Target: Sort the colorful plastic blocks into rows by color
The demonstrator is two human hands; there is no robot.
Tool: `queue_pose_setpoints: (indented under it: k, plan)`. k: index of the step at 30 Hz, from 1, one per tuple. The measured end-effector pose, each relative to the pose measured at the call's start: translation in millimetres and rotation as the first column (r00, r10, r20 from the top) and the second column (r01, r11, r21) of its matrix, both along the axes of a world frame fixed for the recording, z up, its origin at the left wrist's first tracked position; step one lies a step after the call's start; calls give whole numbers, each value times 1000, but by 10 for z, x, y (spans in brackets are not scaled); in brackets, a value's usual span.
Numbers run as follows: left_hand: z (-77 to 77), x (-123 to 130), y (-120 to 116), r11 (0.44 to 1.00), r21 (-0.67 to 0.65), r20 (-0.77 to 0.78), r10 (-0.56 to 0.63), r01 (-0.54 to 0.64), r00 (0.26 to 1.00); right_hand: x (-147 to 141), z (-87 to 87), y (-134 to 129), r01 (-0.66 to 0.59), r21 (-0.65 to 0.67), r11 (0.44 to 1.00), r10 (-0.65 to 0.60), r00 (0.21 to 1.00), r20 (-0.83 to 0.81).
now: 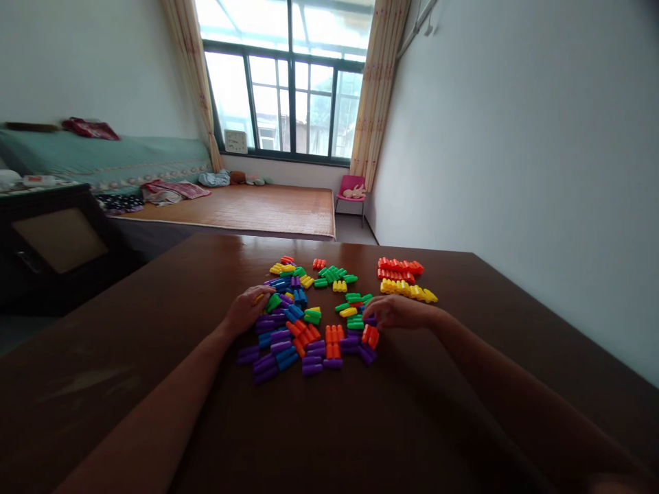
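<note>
A loose pile of small plastic pegs, joined in short ribbed blocks, lies on the brown table (pixel 443 384). My left hand (pixel 247 309) is at the pile's left edge, its fingers closed over a yellow block (pixel 259 299). A green block (pixel 273 302) lies right by those fingertips. At the right edge of the pile, my right hand (pixel 394 312) reaches in with bent fingers held apart, close to a purple block (pixel 369 320). Just below it is an orange block (pixel 370 336). Purple blocks (pixel 265 367) and an orange pair (pixel 333 342) sit along the near side.
Beyond my right hand, two red-orange rows (pixel 400 266) and a yellow row (pixel 408 290) of joined pegs lie apart from the pile. Behind the table stand a bed (pixel 247 206) and a pink chair (pixel 352 185). A dark cabinet (pixel 62 240) is at left, a white wall at right.
</note>
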State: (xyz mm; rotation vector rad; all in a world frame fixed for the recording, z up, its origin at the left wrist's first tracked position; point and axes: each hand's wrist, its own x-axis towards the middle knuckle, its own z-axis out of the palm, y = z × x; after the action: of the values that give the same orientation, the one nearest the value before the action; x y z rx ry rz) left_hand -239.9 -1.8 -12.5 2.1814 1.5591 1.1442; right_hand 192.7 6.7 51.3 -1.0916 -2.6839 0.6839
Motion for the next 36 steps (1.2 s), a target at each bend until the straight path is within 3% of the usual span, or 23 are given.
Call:
queue_pose_setpoints:
  k: [2, 4, 8, 11, 13, 15, 17, 19, 27, 32, 34, 36]
  plan:
    - [3, 0, -2, 1000, 0, -2, 4, -4, 1000, -153, -47, -213, -177, -64, 982, 178, 984, 1]
    - [1, -5, -1, 1000, 1, -7, 6, -6, 1000, -225, -64, -336, -160, -42, 986, 161, 987, 8]
    - [-33, -32, 21, 1000, -7, -16, 10, -10, 1000, -91, 1, -240, -37, -93, 995, 31, 998, -61]
    - [-65, -54, 48, 1000, -12, -21, -5, 5, 1000, 233, 83, 106, 239, -136, 962, -265, 938, -226]
    - [-74, -61, 55, 1000, -12, -20, -23, 22, 1000, 507, 98, 402, 522, -117, 845, -531, 792, -302]
    - [-69, -59, 51, 1000, -9, -13, -26, 26, 1000, 764, 63, 682, 738, -47, 673, -720, 639, -270]
    - [-54, -51, 39, 1000, -3, -6, -21, 21, 1000, 945, -9, 898, 830, 48, 555, -816, 555, -160]
    - [-39, -43, 27, 1000, -5, -4, -18, 18, 1000, 1025, -89, 1037, 851, 122, 510, -855, 517, -38]
    - [-76, -54, 38, 1000, -14, -17, -18, 17, 1000, 965, -269, 1214, 837, 297, 460, -888, 433, 153]
    - [-60, -33, 17, 1000, -14, -10, -21, 21, 1000, 996, -229, 1195, 833, 314, 456, -890, 423, 170]
    - [-34, -12, 2, 1000, -13, -4, -18, 18, 1000, 890, -146, 1144, 810, 364, 460, -887, 442, 136]
    - [-12, 8, -10, 1000, -6, 0, -21, 21, 1000, 649, -61, 1079, 745, 407, 529, -831, 553, 68]
